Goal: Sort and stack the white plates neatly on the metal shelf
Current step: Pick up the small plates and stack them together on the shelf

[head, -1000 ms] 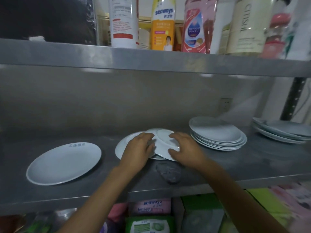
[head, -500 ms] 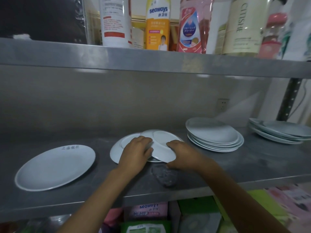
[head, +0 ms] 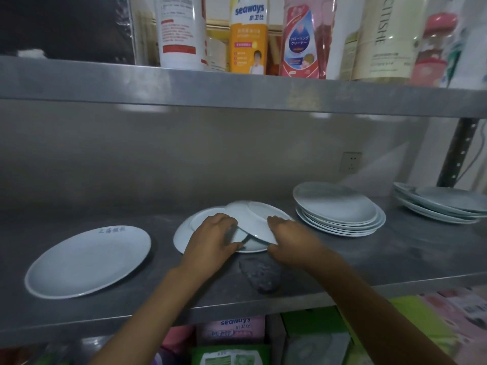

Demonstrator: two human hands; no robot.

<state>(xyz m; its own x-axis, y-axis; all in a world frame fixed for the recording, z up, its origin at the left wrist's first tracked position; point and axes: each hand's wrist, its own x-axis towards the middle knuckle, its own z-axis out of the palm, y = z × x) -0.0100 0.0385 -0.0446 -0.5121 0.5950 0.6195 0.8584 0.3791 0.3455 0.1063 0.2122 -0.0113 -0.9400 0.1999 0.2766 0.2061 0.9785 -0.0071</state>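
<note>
I have both hands on the tilted plate (head: 257, 223) at the middle of the metal shelf (head: 395, 259). It lies bottom-up, its foot ring showing, leaning over the lower plate (head: 184, 237), which sits flat beneath it. The raised edge is on the near side; the far edge appears to rest on the lower plate, though I cannot see that contact cleanly.

My right hand (head: 288, 239) is the one that matters: its fingers (head: 275, 221) curl over the plate's near right rim and grip it. My left hand (head: 210, 242) is at the plate's left edge, fingers bent round the rim there, thumb reaching under towards the gap between the two plates. The plate is round, so no long axis to speak of; its tilt rises towards me.

The tall stack (head: 340, 210) sits just to the right, well nearer my right hand than my left. I judge the plate goes that way next. A further stack (head: 442, 205) stands at the far right, and a single large plate (head: 89, 262) with faint lettering lies to the left, apart.

The plates are plain white, glossy, shallow-rimmed.
</note>
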